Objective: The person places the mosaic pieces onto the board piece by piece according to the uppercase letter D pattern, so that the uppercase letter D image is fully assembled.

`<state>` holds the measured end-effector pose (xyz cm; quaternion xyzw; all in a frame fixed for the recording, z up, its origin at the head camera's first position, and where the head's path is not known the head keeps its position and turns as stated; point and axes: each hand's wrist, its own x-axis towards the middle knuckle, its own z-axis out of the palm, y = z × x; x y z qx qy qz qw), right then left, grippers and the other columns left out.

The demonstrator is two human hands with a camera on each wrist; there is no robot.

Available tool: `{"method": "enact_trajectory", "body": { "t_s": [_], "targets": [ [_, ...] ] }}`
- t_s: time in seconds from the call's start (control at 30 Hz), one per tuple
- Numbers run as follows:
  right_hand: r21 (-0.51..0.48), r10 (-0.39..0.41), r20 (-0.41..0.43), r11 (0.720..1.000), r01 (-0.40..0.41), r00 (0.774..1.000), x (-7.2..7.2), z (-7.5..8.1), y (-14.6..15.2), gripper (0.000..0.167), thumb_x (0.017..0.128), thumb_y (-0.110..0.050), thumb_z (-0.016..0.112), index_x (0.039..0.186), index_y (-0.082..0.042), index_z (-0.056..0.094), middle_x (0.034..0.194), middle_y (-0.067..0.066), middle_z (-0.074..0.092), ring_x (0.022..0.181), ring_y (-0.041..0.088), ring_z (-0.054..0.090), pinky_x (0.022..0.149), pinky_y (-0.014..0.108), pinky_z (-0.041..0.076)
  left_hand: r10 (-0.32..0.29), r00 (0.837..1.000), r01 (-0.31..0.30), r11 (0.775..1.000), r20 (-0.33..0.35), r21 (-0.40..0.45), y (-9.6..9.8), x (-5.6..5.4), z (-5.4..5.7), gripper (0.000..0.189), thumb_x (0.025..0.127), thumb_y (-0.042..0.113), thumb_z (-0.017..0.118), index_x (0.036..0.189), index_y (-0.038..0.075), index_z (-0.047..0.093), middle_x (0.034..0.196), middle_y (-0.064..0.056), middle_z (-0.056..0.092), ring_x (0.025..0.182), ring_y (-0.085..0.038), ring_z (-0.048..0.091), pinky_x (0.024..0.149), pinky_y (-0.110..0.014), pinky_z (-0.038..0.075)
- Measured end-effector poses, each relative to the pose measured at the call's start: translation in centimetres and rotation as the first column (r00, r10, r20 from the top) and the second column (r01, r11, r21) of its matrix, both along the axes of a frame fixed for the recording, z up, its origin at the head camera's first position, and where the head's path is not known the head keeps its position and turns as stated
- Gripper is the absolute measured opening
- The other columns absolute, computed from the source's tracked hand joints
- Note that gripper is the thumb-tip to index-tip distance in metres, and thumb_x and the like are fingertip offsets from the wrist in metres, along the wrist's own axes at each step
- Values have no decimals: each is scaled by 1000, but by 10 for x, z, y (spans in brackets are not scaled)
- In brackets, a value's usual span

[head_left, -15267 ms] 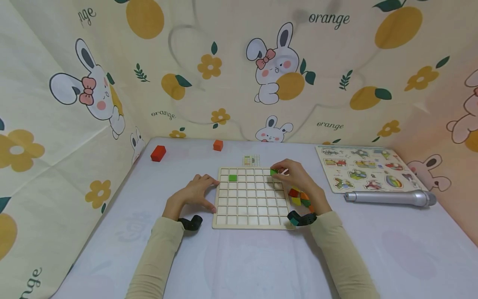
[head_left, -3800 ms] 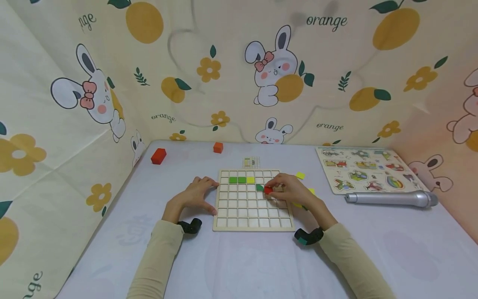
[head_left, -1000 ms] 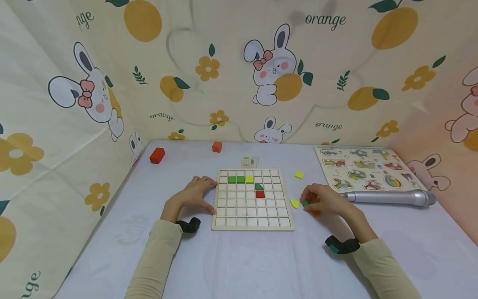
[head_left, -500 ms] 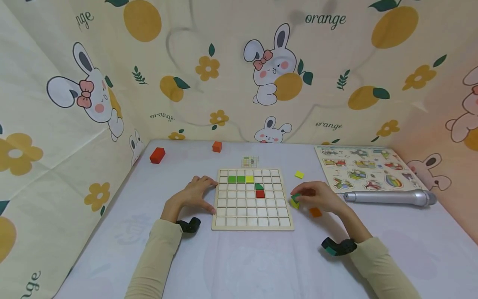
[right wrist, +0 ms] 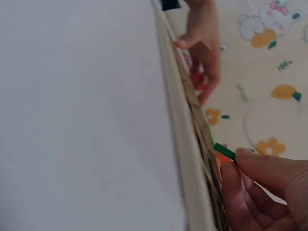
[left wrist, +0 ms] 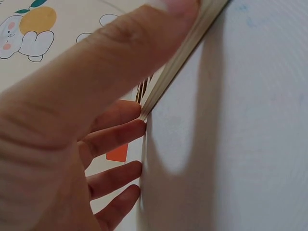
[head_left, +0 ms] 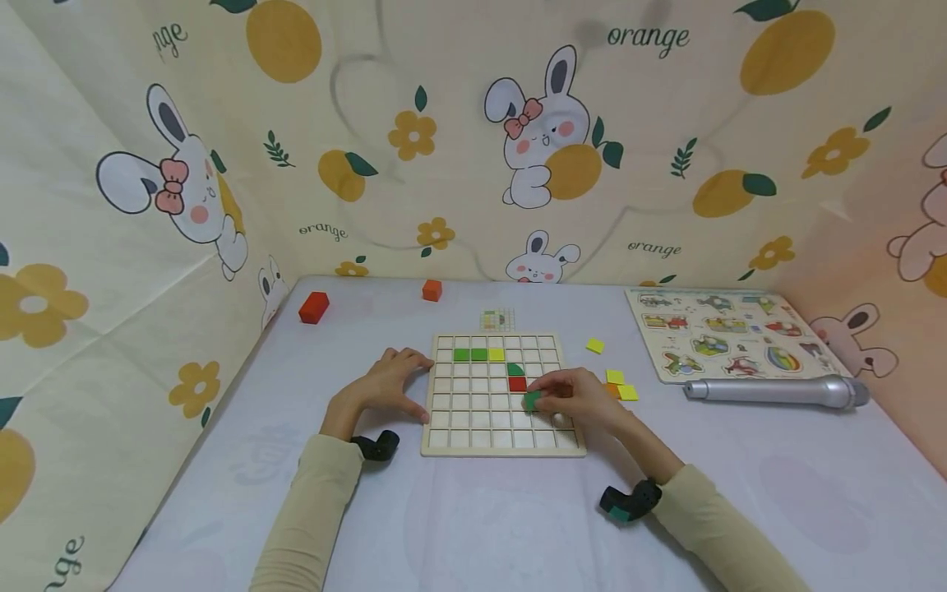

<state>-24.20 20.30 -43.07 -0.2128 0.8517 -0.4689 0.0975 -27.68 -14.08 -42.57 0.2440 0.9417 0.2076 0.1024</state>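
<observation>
A wooden grid board [head_left: 503, 452] lies on the white tabletop. Thumb and fingertips of my left hand [head_left: 381, 385] touch its left edge, the fingers spread and loose; in the left wrist view the thumb sits at the board's side [left wrist: 180, 62]. My right hand [head_left: 584, 401] pinches a small green tile [head_left: 531, 400] between thumb and finger, close over the grid just below and right of a red tile [head_left: 517, 384]. That red tile is under a green rounded-corner tile [head_left: 515, 370]. Two green tiles [head_left: 470, 355] and a yellow tile [head_left: 496, 355] form a row near the top.
Loose yellow tiles [head_left: 627, 393] and a partly covered orange one lie right of the board, another yellow tile [head_left: 595, 346] behind them. A small pattern card [head_left: 497, 319], red block [head_left: 314, 307], orange cube [head_left: 432, 290], picture puzzle [head_left: 710, 329] and silver microphone [head_left: 775, 393] stand around.
My right hand has picked up a green tile from right of the board and brought it left over the grid. Since the oldest frame, several tiles have joined the grid. My left hand stays put.
</observation>
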Motion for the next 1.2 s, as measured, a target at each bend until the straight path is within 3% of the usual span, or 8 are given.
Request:
{"method": "enact_trajectory", "body": {
  "t_s": [0.33,0.87,1.03,1.2],
  "targets": [
    [96,25,-229,995,-3,973,0,-6,-16,17,81,-15,73,97,-10,70,81,-4,61,72,13,53,63,21,45,-7,1000,7,1000,-8,-8,0,-1,0,90,59,47,85,133,13,48,134,-5,45,118,-27,34,99,-45,34],
    [178,55,-328,984,5,943,-1,-8,-20,13,83,-12,70,96,-12,70,88,-3,57,75,12,49,63,22,42,-19,1000,18,1000,-10,-13,0,-1,0,89,60,47,84,133,12,48,134,-6,46,117,-27,35,98,-45,34],
    [176,84,-366,984,-19,927,-2,-10,-19,16,83,-9,70,98,-11,70,90,0,58,74,11,50,62,23,44,-20,1000,20,1000,-9,-8,0,1,1,90,60,47,84,134,12,48,134,-6,45,117,-27,35,98,-45,34],
    [187,136,-372,980,-69,918,-2,-11,-20,23,83,-16,71,106,-12,69,94,2,57,69,10,47,58,21,41,-12,1000,12,1000,-4,-12,0,1,2,90,59,47,84,134,12,48,134,-6,45,118,-28,34,99,-46,34]
  ]
}}
